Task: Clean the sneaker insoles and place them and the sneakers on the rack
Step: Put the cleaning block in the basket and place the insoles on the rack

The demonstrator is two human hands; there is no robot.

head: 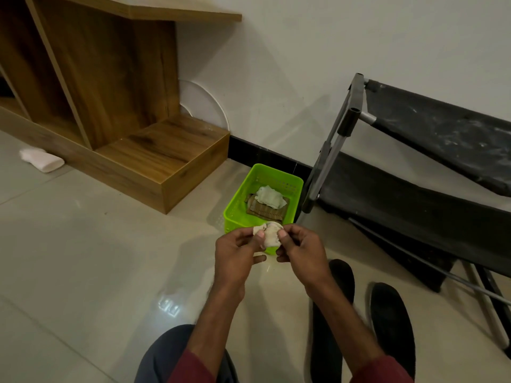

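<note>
My left hand (237,251) and my right hand (301,251) both pinch a small crumpled, soiled white wipe (269,234) between thumbs and fingers, just in front of a green plastic basket (235,205). Two black insoles lie flat on the floor at the lower right: one (330,327) partly under my right forearm, the other (392,327) to its right. A black fabric shoe rack (442,134) with grey metal tubes stands against the wall on the right. No sneakers are in view.
The basket holds a crumpled white wipe (269,197) on a brownish folded item (266,210). A wooden cabinet (116,106) stands at the left, with a white rolled cloth (41,160) on the tiled floor beside it. My knee (166,355) is at the bottom.
</note>
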